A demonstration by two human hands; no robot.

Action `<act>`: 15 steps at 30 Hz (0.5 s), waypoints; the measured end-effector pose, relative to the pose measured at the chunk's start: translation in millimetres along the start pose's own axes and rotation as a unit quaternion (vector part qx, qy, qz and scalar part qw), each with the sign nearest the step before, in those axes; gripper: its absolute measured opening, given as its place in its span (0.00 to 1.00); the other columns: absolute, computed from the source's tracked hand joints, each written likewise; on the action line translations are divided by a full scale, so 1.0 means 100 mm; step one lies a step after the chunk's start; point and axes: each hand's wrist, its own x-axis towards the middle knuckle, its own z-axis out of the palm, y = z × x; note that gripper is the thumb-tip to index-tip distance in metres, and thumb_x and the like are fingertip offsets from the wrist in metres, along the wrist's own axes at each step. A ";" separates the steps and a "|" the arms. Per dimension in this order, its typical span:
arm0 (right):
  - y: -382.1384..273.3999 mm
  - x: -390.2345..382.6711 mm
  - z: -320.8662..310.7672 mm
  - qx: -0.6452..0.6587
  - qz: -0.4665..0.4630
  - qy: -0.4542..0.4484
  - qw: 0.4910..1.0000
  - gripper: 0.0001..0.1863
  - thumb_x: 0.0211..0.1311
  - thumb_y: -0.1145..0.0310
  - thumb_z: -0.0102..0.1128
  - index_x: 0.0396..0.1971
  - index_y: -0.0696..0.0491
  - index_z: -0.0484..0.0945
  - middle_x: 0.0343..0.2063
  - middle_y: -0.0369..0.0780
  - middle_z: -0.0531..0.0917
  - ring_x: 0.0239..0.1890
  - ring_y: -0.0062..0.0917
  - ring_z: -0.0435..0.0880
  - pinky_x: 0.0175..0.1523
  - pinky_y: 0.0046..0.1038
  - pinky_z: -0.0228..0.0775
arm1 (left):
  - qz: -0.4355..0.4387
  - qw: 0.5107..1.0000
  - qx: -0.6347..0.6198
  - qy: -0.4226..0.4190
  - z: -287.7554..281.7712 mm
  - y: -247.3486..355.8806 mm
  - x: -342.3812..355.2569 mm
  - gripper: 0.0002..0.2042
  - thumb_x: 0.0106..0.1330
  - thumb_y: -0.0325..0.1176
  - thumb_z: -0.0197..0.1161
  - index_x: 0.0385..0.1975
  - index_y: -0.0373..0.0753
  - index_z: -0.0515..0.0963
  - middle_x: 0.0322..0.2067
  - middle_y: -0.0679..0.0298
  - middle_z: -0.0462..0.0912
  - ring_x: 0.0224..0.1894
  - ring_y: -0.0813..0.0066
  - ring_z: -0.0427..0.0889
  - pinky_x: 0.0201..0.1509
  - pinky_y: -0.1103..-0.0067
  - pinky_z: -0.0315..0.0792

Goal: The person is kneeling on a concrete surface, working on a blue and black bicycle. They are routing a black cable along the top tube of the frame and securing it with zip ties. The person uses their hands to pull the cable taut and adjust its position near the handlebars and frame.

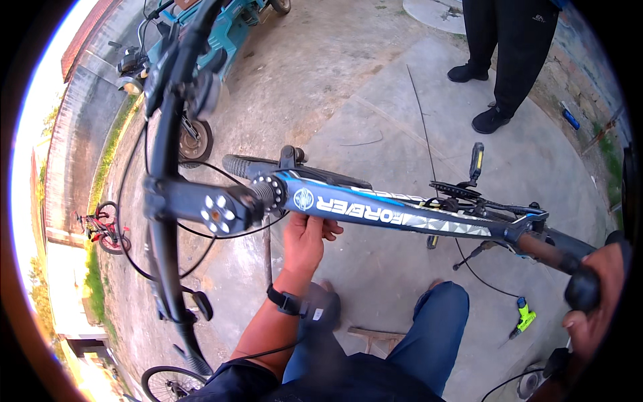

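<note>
A blue, black and white bicycle (395,218) stands across in front of me, its handlebar (167,221) at the left. My left hand (305,244), with a dark band on the wrist, reaches up under the front of the frame tube. Some of its fingers are curled against the tube's underside, and the fingertips are partly hidden. At the right edge my right hand (599,305) is closed around the black saddle (582,289), its far side cut off by the rim. Black cables (126,228) loop from the handlebar.
A person in black trousers (512,47) stands beyond the bicycle. A green and blue tool (524,317) lies on the concrete, near a long thin cable (418,107). A turquoise three-wheeler (231,33) is at far left, with a small red bicycle (107,228) by the grass.
</note>
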 end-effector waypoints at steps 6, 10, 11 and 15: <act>-0.06 0.30 -0.13 0.100 -0.026 -0.043 0.994 0.34 0.41 0.38 0.69 0.35 0.55 0.78 0.32 0.43 0.76 0.36 0.41 0.74 0.43 0.39 0.62 | -0.187 0.978 -0.039 0.081 0.13 0.35 -0.18 0.13 0.76 0.40 0.50 0.43 0.36 0.74 0.28 0.62 0.81 0.28 0.74 0.84 0.27 0.82 0.75; -0.15 0.43 -0.24 0.125 -0.008 -0.067 0.990 0.31 0.41 0.43 0.71 0.35 0.54 0.78 0.31 0.43 0.76 0.36 0.42 0.74 0.44 0.40 0.62 | -0.283 0.954 0.078 0.059 0.29 0.85 -0.49 0.13 0.75 0.39 0.50 0.44 0.33 0.72 0.31 0.62 0.81 0.28 0.73 0.84 0.28 0.81 0.74; -0.15 0.46 -0.26 0.143 -0.002 -0.083 0.986 0.30 0.42 0.44 0.71 0.35 0.54 0.78 0.30 0.43 0.76 0.36 0.42 0.74 0.44 0.40 0.62 | -0.282 0.957 0.074 -0.004 0.30 1.00 -0.60 0.14 0.74 0.40 0.51 0.45 0.33 0.73 0.31 0.63 0.81 0.32 0.74 0.83 0.32 0.80 0.75; -0.16 0.59 -0.37 0.206 0.027 -0.135 0.969 0.26 0.44 0.48 0.70 0.36 0.54 0.79 0.30 0.43 0.76 0.36 0.42 0.75 0.45 0.40 0.62 | -0.334 0.909 0.129 -0.214 0.11 2.09 -0.88 0.12 0.73 0.38 0.54 0.46 0.35 0.75 0.34 0.64 0.82 0.39 0.78 0.81 0.43 0.80 0.75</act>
